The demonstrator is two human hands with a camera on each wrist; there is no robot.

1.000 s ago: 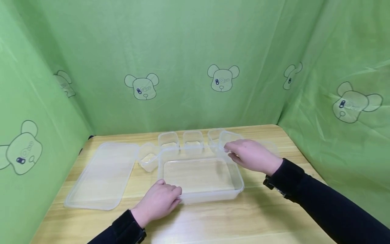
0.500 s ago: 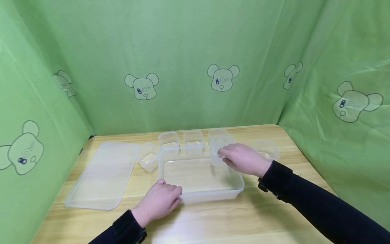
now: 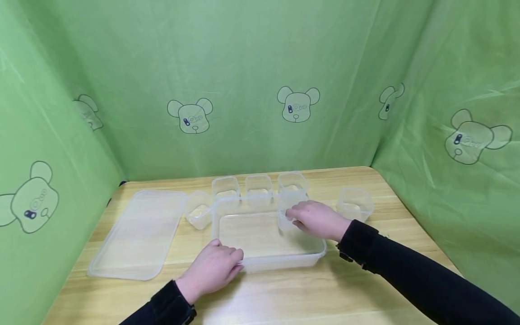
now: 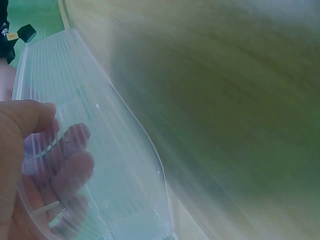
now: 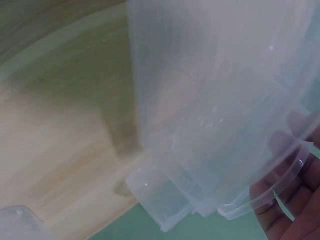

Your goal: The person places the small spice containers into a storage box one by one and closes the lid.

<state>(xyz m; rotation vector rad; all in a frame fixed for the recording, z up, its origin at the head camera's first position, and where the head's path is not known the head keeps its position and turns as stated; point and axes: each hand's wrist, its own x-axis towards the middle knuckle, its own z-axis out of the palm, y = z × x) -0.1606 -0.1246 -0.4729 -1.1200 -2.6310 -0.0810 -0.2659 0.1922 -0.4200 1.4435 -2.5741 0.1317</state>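
A large clear plastic food container [image 3: 280, 262] stands lidless in the middle of the wooden table. My left hand [image 3: 211, 267] grips its near rim toward the left; in the left wrist view the thumb lies on the outer wall [image 4: 125, 145] and the fingers show through the plastic from inside. With curled fingers, my right hand [image 3: 318, 220] holds a small clear container [image 3: 285, 217] by its rim, inside the back right part of the large one. In the right wrist view, the fingers [image 5: 292, 195] hook over that rim; the large container's wall partly veils them.
A large clear lid [image 3: 138, 232] lies at the left. Three small containers, left [image 3: 225, 186], middle [image 3: 258, 185] and right [image 3: 293, 181], line the back. One more stands tilted beside the large container [image 3: 198, 212], another at the right [image 3: 354, 203]. Green cloth [image 3: 243, 135] encloses the table.
My right hand has brought the small container left and down, from behind the large container's back right corner into it. The small container at the right shows more. My left hand stays put.
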